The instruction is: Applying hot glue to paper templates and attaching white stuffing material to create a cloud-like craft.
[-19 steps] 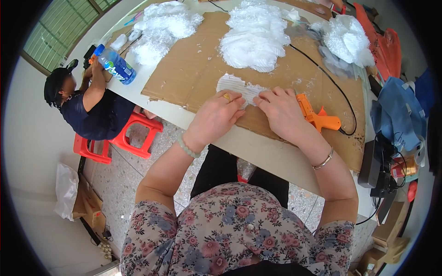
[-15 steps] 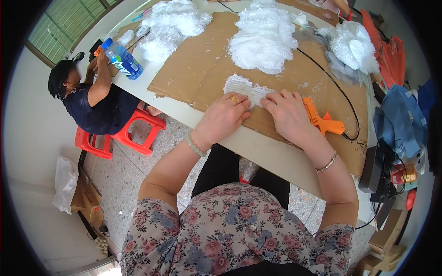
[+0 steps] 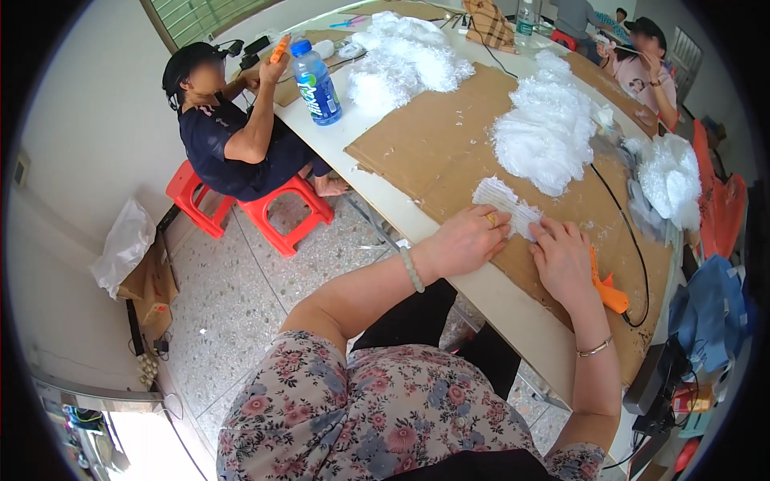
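A small white ribbed piece of cloth [image 3: 507,199] lies on the brown cardboard sheet [image 3: 429,148] near the table's front edge. My left hand [image 3: 465,242] has its curled fingers pressed together on the cloth's near left edge. On the right edge, the bent fingers of my right hand [image 3: 565,260] grip it, partly hiding that end. Just right of my right hand lies an orange glue gun [image 3: 611,297], its black cord curving away over the cardboard. Beyond the cloth is a heap of white ribbed, fluffy pieces [image 3: 545,132].
More white fluffy material [image 3: 409,60] lies at the far left, and another bundle [image 3: 670,180] at the right. A blue-capped bottle [image 3: 318,88] stands near the left edge. A seated person [image 3: 233,136] holds an orange tool there. Others sit across the table.
The view has swung left, so the table and hands appear farther right and lower. People across the table have come into view. Both hands stay on the cloth.
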{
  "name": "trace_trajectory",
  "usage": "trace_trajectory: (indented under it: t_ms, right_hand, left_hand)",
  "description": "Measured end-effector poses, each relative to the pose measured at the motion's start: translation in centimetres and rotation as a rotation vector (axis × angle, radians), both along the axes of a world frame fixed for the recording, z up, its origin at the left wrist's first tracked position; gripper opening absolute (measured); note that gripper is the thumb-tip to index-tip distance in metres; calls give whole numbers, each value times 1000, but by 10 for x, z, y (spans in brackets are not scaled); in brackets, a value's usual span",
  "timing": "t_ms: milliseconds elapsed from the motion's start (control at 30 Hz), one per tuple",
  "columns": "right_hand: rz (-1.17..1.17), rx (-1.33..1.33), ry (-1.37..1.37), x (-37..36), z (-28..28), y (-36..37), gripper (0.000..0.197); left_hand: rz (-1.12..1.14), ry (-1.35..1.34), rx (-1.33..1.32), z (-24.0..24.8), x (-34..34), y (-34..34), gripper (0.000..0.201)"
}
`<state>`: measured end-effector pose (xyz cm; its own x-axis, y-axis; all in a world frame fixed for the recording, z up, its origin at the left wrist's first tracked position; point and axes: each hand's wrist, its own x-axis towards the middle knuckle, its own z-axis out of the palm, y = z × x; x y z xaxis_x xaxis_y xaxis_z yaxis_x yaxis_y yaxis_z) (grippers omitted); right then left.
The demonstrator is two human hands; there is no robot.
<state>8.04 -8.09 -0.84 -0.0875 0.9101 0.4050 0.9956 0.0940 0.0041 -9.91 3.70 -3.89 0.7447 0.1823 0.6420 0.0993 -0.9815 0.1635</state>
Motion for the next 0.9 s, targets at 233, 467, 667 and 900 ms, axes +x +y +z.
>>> trace_trajectory:
  t_ms: [233, 467, 667, 900]
  right_hand:
    - [-56, -28, -57, -6, 6, 17, 32]
    - [-170, 43, -200, 25, 4, 33, 26]
    - [-190, -13, -82, 34, 56, -27, 35]
    - [-374, -261, 167, 75, 37, -117, 56]
  left_hand:
    - [10, 21, 37, -2, -1, 3, 22]
    - [8, 24, 43, -5, 2, 3, 20]
    - [19, 19, 20, -8, -3, 3, 21]
    - [16, 81, 17, -5, -3, 3, 24]
